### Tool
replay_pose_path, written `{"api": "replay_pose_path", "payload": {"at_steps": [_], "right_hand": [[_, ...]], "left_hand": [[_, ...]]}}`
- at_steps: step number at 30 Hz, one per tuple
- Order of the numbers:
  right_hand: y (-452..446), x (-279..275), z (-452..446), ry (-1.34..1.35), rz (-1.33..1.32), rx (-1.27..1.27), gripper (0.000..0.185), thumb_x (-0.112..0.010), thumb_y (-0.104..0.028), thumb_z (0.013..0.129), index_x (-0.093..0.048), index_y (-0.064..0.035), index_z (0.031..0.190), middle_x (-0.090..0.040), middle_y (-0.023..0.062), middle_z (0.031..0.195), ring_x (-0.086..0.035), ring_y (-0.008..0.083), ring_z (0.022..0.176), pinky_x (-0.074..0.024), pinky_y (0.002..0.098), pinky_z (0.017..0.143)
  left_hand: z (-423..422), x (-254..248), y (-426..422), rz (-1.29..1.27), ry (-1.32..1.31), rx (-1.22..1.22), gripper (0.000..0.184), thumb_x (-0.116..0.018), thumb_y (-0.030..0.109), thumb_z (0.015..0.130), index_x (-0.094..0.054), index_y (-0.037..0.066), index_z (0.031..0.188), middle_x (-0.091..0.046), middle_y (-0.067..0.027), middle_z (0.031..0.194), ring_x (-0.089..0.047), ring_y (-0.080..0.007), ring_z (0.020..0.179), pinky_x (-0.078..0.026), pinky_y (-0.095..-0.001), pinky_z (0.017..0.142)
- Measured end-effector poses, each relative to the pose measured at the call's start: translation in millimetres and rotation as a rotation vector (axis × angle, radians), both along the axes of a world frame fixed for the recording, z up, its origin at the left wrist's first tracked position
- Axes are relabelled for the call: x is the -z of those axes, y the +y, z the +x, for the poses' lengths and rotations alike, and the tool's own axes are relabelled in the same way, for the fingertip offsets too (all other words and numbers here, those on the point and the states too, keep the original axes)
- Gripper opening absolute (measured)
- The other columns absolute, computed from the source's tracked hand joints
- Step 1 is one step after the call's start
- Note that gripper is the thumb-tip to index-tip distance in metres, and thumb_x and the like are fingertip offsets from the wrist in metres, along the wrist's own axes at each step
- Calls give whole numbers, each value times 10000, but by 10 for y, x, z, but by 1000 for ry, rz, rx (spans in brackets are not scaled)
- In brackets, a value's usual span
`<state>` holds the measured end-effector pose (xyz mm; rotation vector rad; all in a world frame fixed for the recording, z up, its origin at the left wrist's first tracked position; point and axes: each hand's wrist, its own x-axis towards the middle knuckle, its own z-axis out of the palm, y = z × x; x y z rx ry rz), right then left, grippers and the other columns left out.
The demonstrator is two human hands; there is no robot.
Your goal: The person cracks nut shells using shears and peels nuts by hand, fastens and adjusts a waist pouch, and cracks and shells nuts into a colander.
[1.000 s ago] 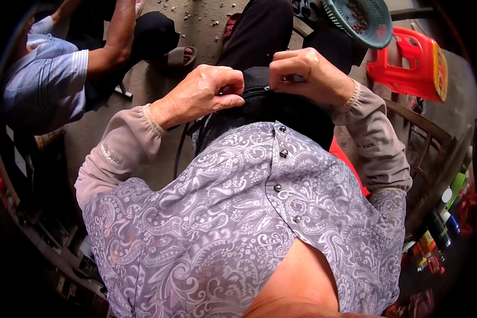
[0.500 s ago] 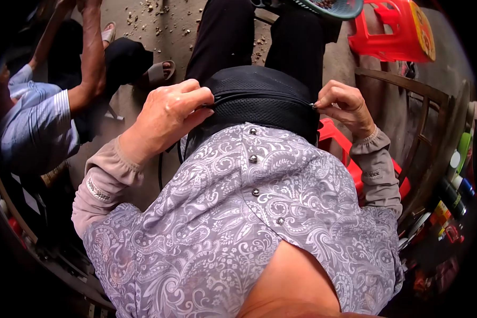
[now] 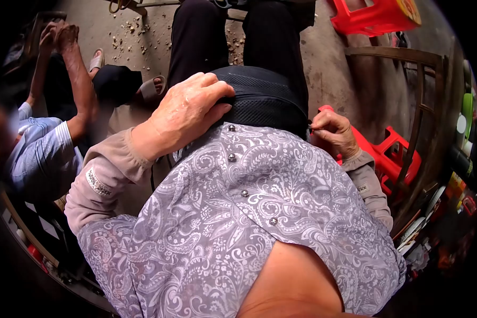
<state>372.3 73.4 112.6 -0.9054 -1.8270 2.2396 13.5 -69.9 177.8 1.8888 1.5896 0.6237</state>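
Note:
A black mesh waist bag lies across my lap, against the hem of the patterned grey shirt. On the bag's left end, my left hand is closed, thumb and fingers pinching its upper edge. At the right end, my right hand is closed in a pinch on a small metallic zipper pull, mostly covered by the fingertips. The zipper line runs across the bag's front between the hands. Whether it is fully closed at the right end I cannot tell.
To the left sits another person with hands raised together. One red plastic stool stands ahead at right, another red stool beside me. A wooden chair frame is at right. Small debris is scattered on the floor.
The view has shifted, and the blue-green basket has left it. My right hand has moved down around the bag's right end. My left hand stays on the left end, now further over it.

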Motion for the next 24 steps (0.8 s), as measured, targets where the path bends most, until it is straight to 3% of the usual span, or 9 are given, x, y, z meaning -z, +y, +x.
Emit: {"api": "replay_pose_path", "payload": {"at_steps": [2, 5, 10, 14, 18, 21, 22, 24], "right_hand": [[-143, 33, 49, -7, -103, 61, 205, -636, 131, 810, -663, -4, 962, -604, 47, 965, -587, 124, 925, -475, 260, 828], [-257, 133, 139, 12, 35, 25, 211, -645, 125, 809, -665, -5, 975, -608, 39, 973, -586, 120, 934, -472, 253, 831], [-344, 149, 181, -52, -17, 50, 203, -650, 98, 818, -669, -3, 993, -612, 42, 979, -585, 118, 936, -471, 245, 831], [-37, -43, -16, -42, 236, 15, 124, -637, -15, 864, -660, 9, 983, -605, 58, 967, -581, 118, 906, -461, 241, 790], [156, -250, -386, -117, 454, 37, 139, -663, -32, 859, -628, -18, 993, -586, 35, 913, -595, 125, 773, -469, 243, 760], [152, -472, -828, -32, 702, -103, 182, -705, -47, 820, -631, -32, 985, -594, 65, 908, -605, 178, 794, -487, 283, 766], [157, -433, -929, 44, 837, -165, 279, -754, -48, 746, -620, -52, 992, -591, 84, 952, -598, 243, 878, -498, 340, 801], [95, -480, -1153, 82, 950, -245, 348, -769, -39, 702, -605, -64, 1007, -586, 77, 995, -580, 263, 942, -489, 363, 827]], "left_hand": [[62, 1, 43, 5, -42, -17, 217, -686, 58, 824, -632, 37, 1033, -587, -99, 908, -603, -271, 857, -510, -353, 723], [130, -44, 35, -37, -150, -11, 213, -710, 27, 785, -628, 36, 981, -570, -84, 863, -587, -263, 832, -497, -345, 699], [147, -215, -66, -43, -194, 142, 235, -751, 39, 706, -640, 40, 914, -558, -70, 838, -567, -241, 777, -481, -350, 666], [168, -317, -213, -23, -156, 219, 227, -694, 158, 781, -677, 36, 971, -590, -92, 880, -588, -254, 808, -510, -345, 668], [202, -385, -369, -43, -125, 234, 337, -679, 146, 796, -687, 42, 1117, -611, -83, 926, -592, -236, 840, -510, -351, 710], [213, -432, -465, -83, -98, 218, 361, -677, 177, 805, -678, 33, 1136, -627, -81, 949, -590, -239, 849, -508, -354, 731], [218, -447, -492, -100, -115, 201, 369, -676, 189, 805, -677, 29, 1137, -636, -81, 962, -592, -242, 853, -509, -355, 736], [223, -466, -535, -131, -150, 166, 386, -674, 213, 804, -673, 22, 1138, -653, -83, 989, -595, -247, 862, -511, -357, 745]]}}
